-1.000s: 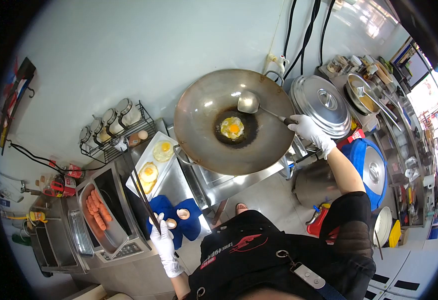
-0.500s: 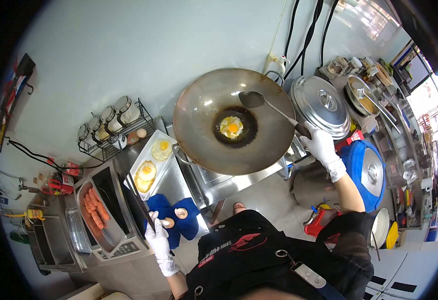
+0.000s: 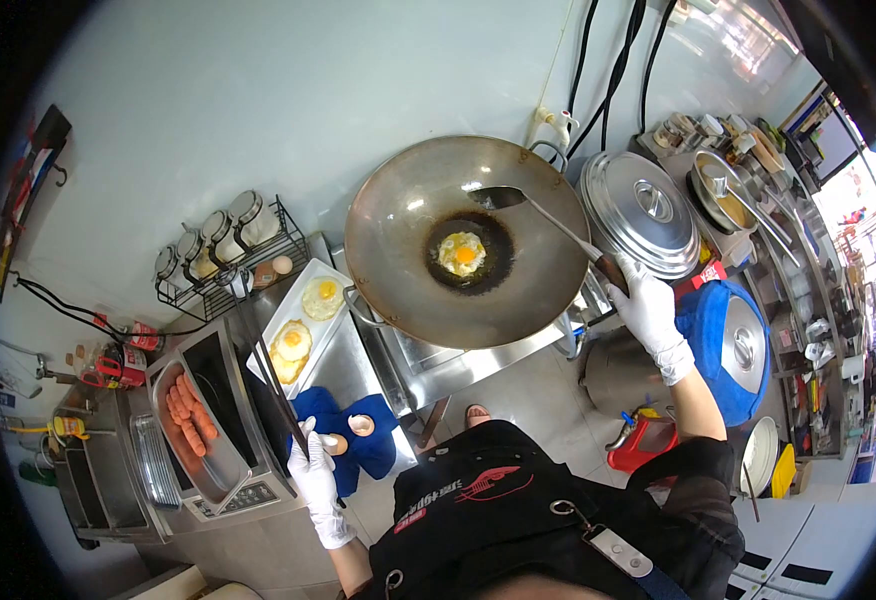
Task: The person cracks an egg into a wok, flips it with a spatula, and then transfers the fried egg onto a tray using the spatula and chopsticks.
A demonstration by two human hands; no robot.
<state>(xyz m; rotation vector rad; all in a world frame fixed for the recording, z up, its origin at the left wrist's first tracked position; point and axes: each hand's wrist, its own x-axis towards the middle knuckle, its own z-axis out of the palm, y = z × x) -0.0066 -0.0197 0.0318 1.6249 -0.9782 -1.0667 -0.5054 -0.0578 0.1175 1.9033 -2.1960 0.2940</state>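
Two fried eggs lie on the white rectangular plate [image 3: 267, 362]; a third [image 3: 461, 254] sits in the wide steel wok [image 3: 391, 262], not yet plated. The white-gloved right hand [image 3: 646, 312] grips a dark-handled metal ladle [image 3: 561, 226], the white-gloved left hand [image 3: 316, 484] long dark chopsticks [image 3: 279, 392].

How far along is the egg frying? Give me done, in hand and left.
Done, it seems: two fried eggs on the white plate; opened eggshells lie on the blue cloth.

In hand: another egg in the wok, yolk showing; the right hand holds the spatula, the left hand long dark sticks.

Left, probably: finishing that egg and lifting it out.
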